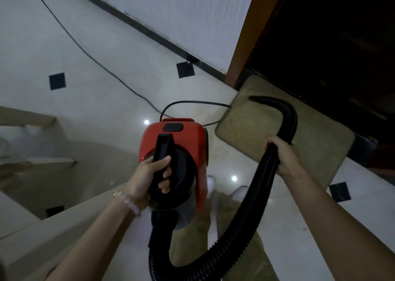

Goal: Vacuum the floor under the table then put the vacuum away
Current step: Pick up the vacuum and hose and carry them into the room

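A small red vacuum (188, 134) with a black handle hangs above the floor in the middle of the view. My left hand (150, 176) is closed around that handle. A black ribbed hose (241, 218) loops from the vacuum's lower end up to the right. My right hand (283, 152) grips the hose just below its curved black nozzle (284, 109), which points left over a doormat. The vacuum's black power cord (85, 52) trails across the floor to the upper left.
A beige doormat (316, 144) lies before a dark doorway with a brown wooden frame (245, 35). A white wall with dark skirting (149, 30) runs along the top. Pale furniture (38, 165) stands at the left. My feet in white footwear (239, 192) show below the vacuum on glossy tiles.
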`<act>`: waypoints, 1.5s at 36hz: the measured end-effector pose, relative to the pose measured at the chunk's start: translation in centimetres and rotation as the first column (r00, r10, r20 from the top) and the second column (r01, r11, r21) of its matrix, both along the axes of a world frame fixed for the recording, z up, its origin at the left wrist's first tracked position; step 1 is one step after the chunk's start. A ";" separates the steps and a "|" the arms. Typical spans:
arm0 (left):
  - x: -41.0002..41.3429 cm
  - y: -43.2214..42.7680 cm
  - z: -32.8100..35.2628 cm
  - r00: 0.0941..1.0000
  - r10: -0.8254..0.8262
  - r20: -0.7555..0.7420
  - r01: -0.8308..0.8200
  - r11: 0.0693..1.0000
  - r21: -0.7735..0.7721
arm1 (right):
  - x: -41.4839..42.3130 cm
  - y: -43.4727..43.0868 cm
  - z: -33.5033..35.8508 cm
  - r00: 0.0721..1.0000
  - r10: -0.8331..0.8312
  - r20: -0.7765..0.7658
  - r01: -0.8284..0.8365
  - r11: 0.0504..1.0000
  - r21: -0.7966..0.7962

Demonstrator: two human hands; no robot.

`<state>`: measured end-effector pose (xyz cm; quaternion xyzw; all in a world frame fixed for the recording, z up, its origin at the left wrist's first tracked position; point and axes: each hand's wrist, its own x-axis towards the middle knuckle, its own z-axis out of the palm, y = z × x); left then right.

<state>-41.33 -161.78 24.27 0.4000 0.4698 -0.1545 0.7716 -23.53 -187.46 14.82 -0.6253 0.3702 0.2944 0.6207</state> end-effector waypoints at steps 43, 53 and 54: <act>-22.0 -17.0 -30.7 0.900 -0.310 -0.308 0.392 0.884 0.255 | -29.8 -11.3 -4.9 0.729 0.645 0.227 -0.563 0.755 -0.338; -33.7 -19.2 -31.3 0.889 -0.310 -0.338 0.412 0.864 0.291 | -41.6 -13.0 -4.4 0.694 0.681 0.235 -0.630 0.732 -0.259; -34.9 -19.5 -31.5 0.886 -0.310 -0.346 0.416 0.861 0.293 | -42.9 -13.3 -4.5 0.684 0.691 0.234 -0.643 0.722 -0.254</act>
